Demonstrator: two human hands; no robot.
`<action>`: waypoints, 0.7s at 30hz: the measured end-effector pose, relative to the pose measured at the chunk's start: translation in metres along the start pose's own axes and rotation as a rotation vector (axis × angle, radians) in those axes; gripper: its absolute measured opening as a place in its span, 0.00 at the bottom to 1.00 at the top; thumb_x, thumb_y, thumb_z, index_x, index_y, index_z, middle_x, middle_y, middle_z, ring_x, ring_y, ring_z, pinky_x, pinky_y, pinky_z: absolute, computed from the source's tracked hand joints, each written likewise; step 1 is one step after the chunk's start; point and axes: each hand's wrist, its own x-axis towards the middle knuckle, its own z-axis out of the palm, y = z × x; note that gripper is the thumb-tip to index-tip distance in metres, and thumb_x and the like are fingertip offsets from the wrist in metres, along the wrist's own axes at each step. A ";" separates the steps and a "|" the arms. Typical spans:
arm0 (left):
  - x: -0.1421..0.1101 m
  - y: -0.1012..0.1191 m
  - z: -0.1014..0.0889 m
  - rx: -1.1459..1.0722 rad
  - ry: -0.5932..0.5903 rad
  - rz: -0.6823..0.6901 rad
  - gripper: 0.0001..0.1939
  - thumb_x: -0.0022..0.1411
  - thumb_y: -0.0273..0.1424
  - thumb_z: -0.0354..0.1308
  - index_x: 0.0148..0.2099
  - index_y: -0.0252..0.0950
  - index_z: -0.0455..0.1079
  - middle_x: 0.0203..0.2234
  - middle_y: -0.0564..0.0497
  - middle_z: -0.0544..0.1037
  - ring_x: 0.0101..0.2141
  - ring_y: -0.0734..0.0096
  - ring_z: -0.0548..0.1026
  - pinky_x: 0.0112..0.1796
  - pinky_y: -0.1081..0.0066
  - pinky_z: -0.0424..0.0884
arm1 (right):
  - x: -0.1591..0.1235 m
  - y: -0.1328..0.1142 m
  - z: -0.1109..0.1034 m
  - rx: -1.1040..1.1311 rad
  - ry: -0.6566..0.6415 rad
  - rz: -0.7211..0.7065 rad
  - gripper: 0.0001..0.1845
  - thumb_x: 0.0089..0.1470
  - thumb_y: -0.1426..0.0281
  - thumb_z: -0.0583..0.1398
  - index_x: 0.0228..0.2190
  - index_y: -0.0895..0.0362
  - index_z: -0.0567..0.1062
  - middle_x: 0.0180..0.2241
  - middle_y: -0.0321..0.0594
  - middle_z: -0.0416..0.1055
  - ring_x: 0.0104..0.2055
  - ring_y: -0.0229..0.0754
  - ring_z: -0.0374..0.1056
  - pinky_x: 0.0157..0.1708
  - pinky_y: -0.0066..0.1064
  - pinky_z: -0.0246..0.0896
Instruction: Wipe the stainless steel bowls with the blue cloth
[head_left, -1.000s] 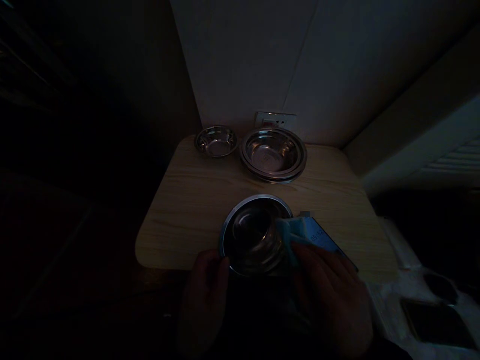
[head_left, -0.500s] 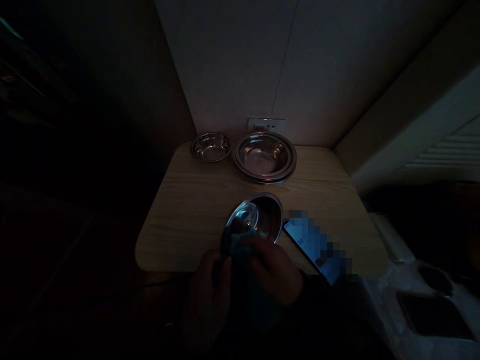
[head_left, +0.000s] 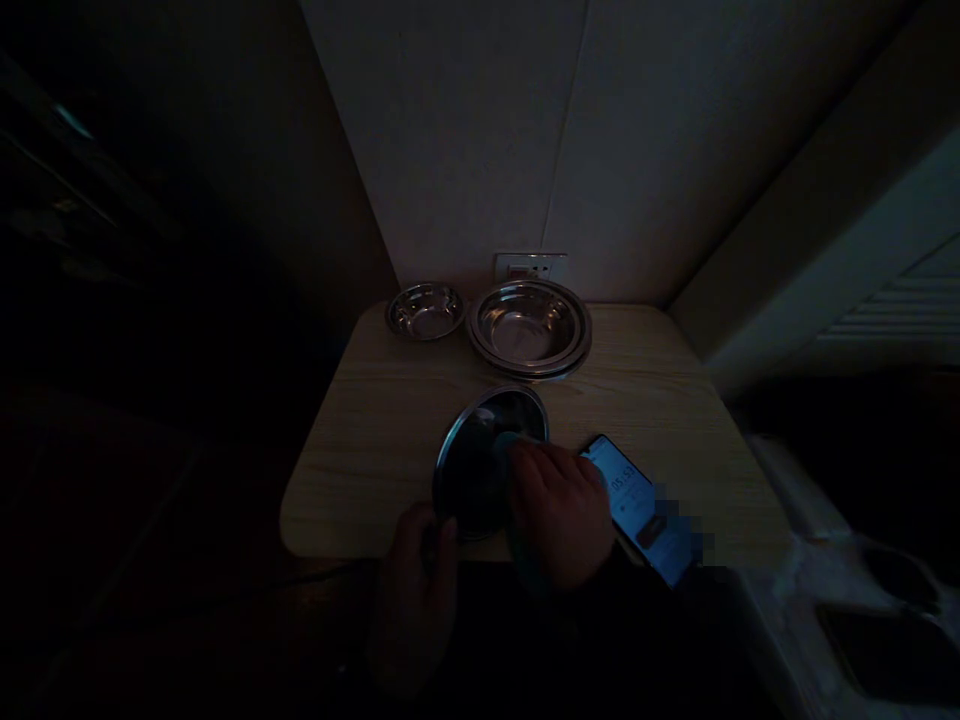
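Observation:
A shiny metal bowl [head_left: 466,462] is tilted toward me at the near edge of the small wooden table. My left hand [head_left: 417,585] grips its lower left rim, thumb and fingers closed on it. A bluish-green cloth [head_left: 507,446] is bunched under the fingers of my right hand [head_left: 561,510], which presses it against the bowl's inner right side. The cloth's lower end hangs below my right hand into the dark. Deep shadow hides the bowl's bottom edge.
A small metal bowl [head_left: 426,312] and a stack of wider metal bowls [head_left: 529,330] stand at the table's back, below a wall socket [head_left: 531,266]. A lit phone [head_left: 637,505] lies on the table [head_left: 345,440] right of my right hand. The wall rises directly behind.
My right hand has moved right and slightly up with the cloth, from the bowl's lower part to its right side. The bowl has turned a little leftward. My left hand keeps its grip.

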 end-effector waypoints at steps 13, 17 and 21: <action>0.013 -0.007 -0.010 -0.106 0.032 -0.163 0.16 0.57 0.46 0.49 0.38 0.39 0.63 0.30 0.48 0.75 0.31 0.64 0.73 0.33 0.68 0.67 | -0.020 0.017 -0.036 0.817 -0.088 0.288 0.12 0.57 0.70 0.52 0.40 0.54 0.73 0.31 0.36 0.76 0.32 0.40 0.72 0.29 0.27 0.67; 0.013 -0.002 -0.009 -0.208 0.010 -0.219 0.17 0.56 0.47 0.51 0.39 0.38 0.63 0.30 0.50 0.74 0.32 0.65 0.73 0.34 0.68 0.67 | -0.013 0.029 -0.039 0.394 0.232 0.115 0.14 0.57 0.71 0.52 0.45 0.56 0.69 0.40 0.42 0.74 0.41 0.43 0.70 0.38 0.33 0.65; 0.013 0.000 -0.008 -0.256 -0.039 -0.241 0.16 0.56 0.46 0.51 0.38 0.39 0.63 0.27 0.52 0.73 0.30 0.66 0.72 0.32 0.70 0.67 | 0.009 0.011 -0.013 0.049 0.026 -0.109 0.14 0.57 0.75 0.52 0.44 0.60 0.71 0.46 0.47 0.72 0.48 0.47 0.65 0.44 0.39 0.59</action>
